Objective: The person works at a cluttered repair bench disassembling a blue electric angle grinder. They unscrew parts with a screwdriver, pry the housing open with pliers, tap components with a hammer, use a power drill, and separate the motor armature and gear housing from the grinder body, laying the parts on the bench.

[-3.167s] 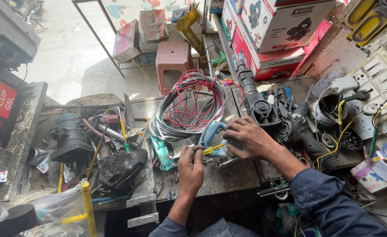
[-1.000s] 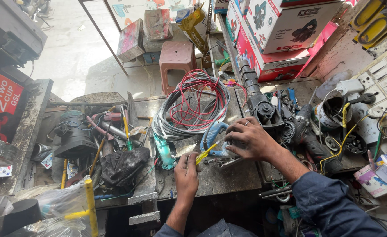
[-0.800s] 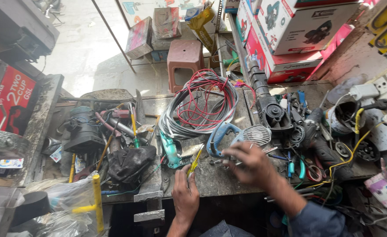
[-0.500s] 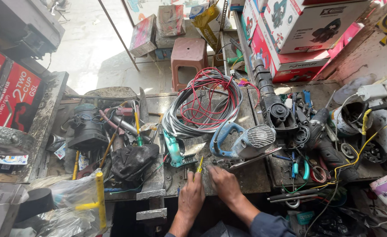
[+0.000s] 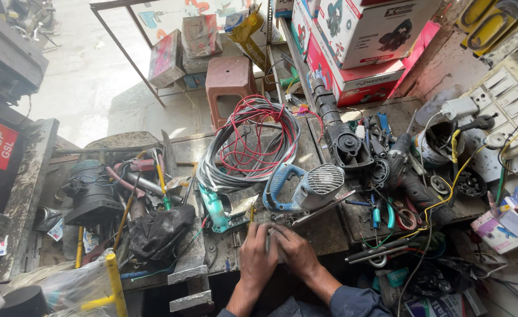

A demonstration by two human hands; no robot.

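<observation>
Workbench (image 5: 329,232): I'm looking straight down at a grimy metal top, packed with tools and scrap from edge to edge. Taking the blue power tool as my landmark for everything below.
Boxes (image 5: 364,35): stacked red and white cartons, well behind the power tool and off to the right.
Wire coil (image 5: 250,144): fat loop of grey and red cable, just behind the power tool, touching its handle end from what I can see.
Stool (image 5: 230,82): brown plastic one on the floor, further back past the coil.
Black drill (image 5: 341,132): long dark body, right behind the power tool on its right side.
Power tool (image 5: 303,186): blue handle, grey vented housing, lying on its side mid-bench.
Black rag (image 5: 160,230): crumpled lump, well left of the power tool.
Teal tool (image 5: 218,211): small green-blue body, just left of the power tool.
Left hand (image 5: 257,258): in front of the power tool, fingers pinching a thin yellow screwdriver.
Right hand (image 5: 294,249): pressed up against my left one, fingers curled in; can't tell what's under them.
Screwdriver (image 5: 251,213): slim yellow shaft poking up from my left fingers, between the teal tool and the power tool.
</observation>
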